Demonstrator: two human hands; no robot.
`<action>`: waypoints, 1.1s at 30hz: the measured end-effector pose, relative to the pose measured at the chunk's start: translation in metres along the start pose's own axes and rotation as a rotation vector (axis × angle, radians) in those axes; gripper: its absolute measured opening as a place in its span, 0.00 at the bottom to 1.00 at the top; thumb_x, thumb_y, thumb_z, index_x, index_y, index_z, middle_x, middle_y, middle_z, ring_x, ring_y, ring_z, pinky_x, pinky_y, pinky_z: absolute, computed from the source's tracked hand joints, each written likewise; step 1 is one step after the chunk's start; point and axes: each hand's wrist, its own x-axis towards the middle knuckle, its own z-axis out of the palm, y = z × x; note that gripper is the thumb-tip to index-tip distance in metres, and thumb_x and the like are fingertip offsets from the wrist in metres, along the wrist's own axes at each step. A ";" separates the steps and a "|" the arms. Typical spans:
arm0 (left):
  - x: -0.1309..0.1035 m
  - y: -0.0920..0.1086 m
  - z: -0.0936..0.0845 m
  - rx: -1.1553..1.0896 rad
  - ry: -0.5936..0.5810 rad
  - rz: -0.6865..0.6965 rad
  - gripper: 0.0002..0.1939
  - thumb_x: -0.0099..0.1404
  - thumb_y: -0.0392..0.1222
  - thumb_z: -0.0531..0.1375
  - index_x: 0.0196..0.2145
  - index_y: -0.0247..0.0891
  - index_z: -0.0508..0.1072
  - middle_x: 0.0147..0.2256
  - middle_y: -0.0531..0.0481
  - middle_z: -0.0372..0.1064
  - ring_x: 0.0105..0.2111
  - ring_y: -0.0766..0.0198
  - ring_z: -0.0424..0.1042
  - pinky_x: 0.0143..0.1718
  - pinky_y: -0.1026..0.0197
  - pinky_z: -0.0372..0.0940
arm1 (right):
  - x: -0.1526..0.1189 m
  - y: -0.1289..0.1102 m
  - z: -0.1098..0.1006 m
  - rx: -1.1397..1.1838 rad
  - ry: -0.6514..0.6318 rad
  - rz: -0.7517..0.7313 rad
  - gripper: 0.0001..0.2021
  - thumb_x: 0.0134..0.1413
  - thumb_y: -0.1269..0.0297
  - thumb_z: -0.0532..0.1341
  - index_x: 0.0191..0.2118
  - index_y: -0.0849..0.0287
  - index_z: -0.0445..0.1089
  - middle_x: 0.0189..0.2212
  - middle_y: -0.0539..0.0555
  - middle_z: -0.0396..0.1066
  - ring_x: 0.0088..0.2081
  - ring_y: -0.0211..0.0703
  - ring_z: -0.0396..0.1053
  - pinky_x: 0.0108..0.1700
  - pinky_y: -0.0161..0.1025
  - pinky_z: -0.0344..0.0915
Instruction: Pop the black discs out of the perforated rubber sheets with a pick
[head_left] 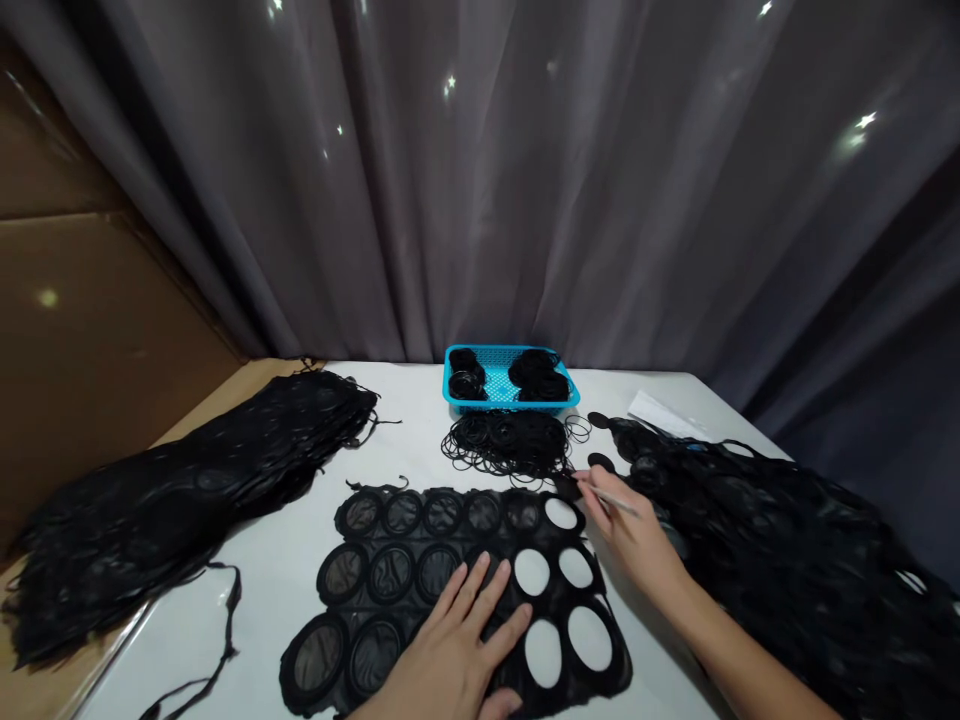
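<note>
A black rubber-like sheet (619, 655) with rows of round openings lies on the white table. Dark thin discs fill the openings on its left side, while several at the right are bare holes showing white. My left hand (465, 640) rests flat on the middle of this sheet, fingers spread. In my right hand (630, 535) is a thin pale pen-like tool (616, 498), pinched between the fingers. Its tip points toward a black disc (566, 487) at the sheet's far right corner, beside a heap of thin black rings (510, 440). Whether the tip touches anything I cannot tell.
A blue basket (457, 406) holding bundles of black rings stands at the back. Stacks of black sheets lie at the left (187, 490) and the right (780, 550). Loose black discs (600, 462) and a white packet (664, 412) are near the right stack. A black strip (229, 620) lies front left.
</note>
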 end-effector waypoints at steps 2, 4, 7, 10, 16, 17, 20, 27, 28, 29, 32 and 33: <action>0.008 -0.004 -0.003 -0.013 -0.003 -0.005 0.38 0.65 0.54 0.66 0.68 0.48 0.57 0.69 0.43 0.49 0.67 0.42 0.54 0.64 0.41 0.57 | 0.012 -0.004 -0.003 0.020 -0.023 -0.012 0.10 0.69 0.60 0.50 0.38 0.55 0.65 0.35 0.56 0.72 0.38 0.48 0.72 0.43 0.43 0.68; 0.020 -0.010 -0.005 -0.004 0.014 -0.044 0.33 0.68 0.54 0.64 0.66 0.46 0.61 0.67 0.42 0.55 0.64 0.46 0.60 0.63 0.44 0.58 | 0.016 -0.011 0.004 0.068 -0.138 -0.063 0.10 0.69 0.61 0.50 0.39 0.55 0.65 0.36 0.55 0.72 0.39 0.47 0.72 0.44 0.42 0.67; 0.033 -0.018 -0.004 0.048 0.059 -0.104 0.32 0.69 0.53 0.62 0.66 0.43 0.60 0.68 0.40 0.51 0.67 0.45 0.53 0.65 0.40 0.53 | 0.014 -0.018 0.022 0.132 -0.329 -0.122 0.09 0.68 0.64 0.50 0.40 0.56 0.66 0.37 0.54 0.72 0.40 0.44 0.71 0.45 0.40 0.67; 0.036 -0.024 0.002 0.057 0.029 -0.124 0.37 0.67 0.54 0.63 0.68 0.46 0.56 0.70 0.40 0.45 0.69 0.40 0.46 0.64 0.31 0.49 | 0.013 -0.018 0.033 0.151 -0.415 -0.119 0.08 0.68 0.65 0.51 0.38 0.56 0.66 0.38 0.53 0.71 0.42 0.44 0.69 0.47 0.41 0.65; 0.030 -0.023 0.007 0.013 0.032 -0.143 0.38 0.67 0.52 0.63 0.69 0.49 0.53 0.72 0.43 0.40 0.70 0.39 0.42 0.64 0.29 0.45 | 0.015 -0.011 0.032 0.202 -0.458 -0.062 0.07 0.67 0.65 0.53 0.36 0.56 0.66 0.42 0.53 0.70 0.46 0.45 0.67 0.51 0.43 0.63; 0.030 -0.023 0.007 0.009 0.033 -0.142 0.38 0.67 0.52 0.63 0.69 0.49 0.53 0.72 0.43 0.39 0.70 0.39 0.41 0.65 0.29 0.45 | 0.015 -0.010 0.032 0.205 -0.460 -0.062 0.08 0.67 0.65 0.53 0.34 0.56 0.65 0.42 0.53 0.70 0.46 0.45 0.67 0.51 0.43 0.63; 0.031 -0.023 0.007 0.001 0.023 -0.137 0.39 0.67 0.51 0.63 0.70 0.49 0.52 0.72 0.43 0.37 0.70 0.38 0.40 0.64 0.28 0.45 | 0.015 -0.010 0.033 0.211 -0.461 -0.058 0.09 0.67 0.65 0.53 0.33 0.56 0.64 0.41 0.53 0.69 0.45 0.45 0.67 0.51 0.43 0.63; 0.032 -0.022 0.001 0.000 -0.034 -0.147 0.41 0.65 0.48 0.64 0.70 0.48 0.51 0.72 0.40 0.37 0.70 0.36 0.41 0.63 0.26 0.46 | 0.017 -0.013 0.029 0.178 -0.471 -0.088 0.07 0.68 0.65 0.53 0.37 0.55 0.65 0.42 0.52 0.69 0.44 0.43 0.68 0.49 0.41 0.65; 0.032 -0.022 0.001 -0.003 -0.029 -0.147 0.40 0.66 0.48 0.64 0.70 0.48 0.51 0.72 0.41 0.37 0.70 0.36 0.41 0.63 0.26 0.47 | 0.015 -0.013 0.030 0.161 -0.467 -0.115 0.07 0.68 0.66 0.53 0.39 0.55 0.66 0.42 0.53 0.69 0.44 0.43 0.68 0.49 0.41 0.65; 0.032 -0.022 0.001 -0.007 -0.020 -0.146 0.40 0.66 0.48 0.64 0.70 0.48 0.51 0.72 0.42 0.37 0.70 0.36 0.41 0.63 0.26 0.47 | 0.012 -0.014 0.032 0.134 -0.463 -0.148 0.06 0.68 0.67 0.53 0.41 0.55 0.67 0.42 0.53 0.69 0.45 0.44 0.68 0.49 0.41 0.66; 0.032 -0.022 0.001 -0.012 -0.007 -0.146 0.40 0.66 0.48 0.64 0.70 0.48 0.50 0.72 0.42 0.37 0.70 0.37 0.41 0.63 0.27 0.47 | 0.000 -0.015 0.045 0.003 -0.419 -0.279 0.09 0.67 0.71 0.52 0.45 0.56 0.67 0.45 0.57 0.70 0.48 0.47 0.68 0.51 0.45 0.67; 0.032 -0.022 0.001 -0.012 -0.008 -0.147 0.41 0.66 0.48 0.64 0.71 0.48 0.50 0.72 0.42 0.38 0.70 0.37 0.41 0.63 0.27 0.46 | -0.002 -0.014 0.049 -0.042 -0.397 -0.304 0.10 0.67 0.73 0.51 0.46 0.56 0.67 0.46 0.58 0.71 0.49 0.49 0.68 0.51 0.47 0.67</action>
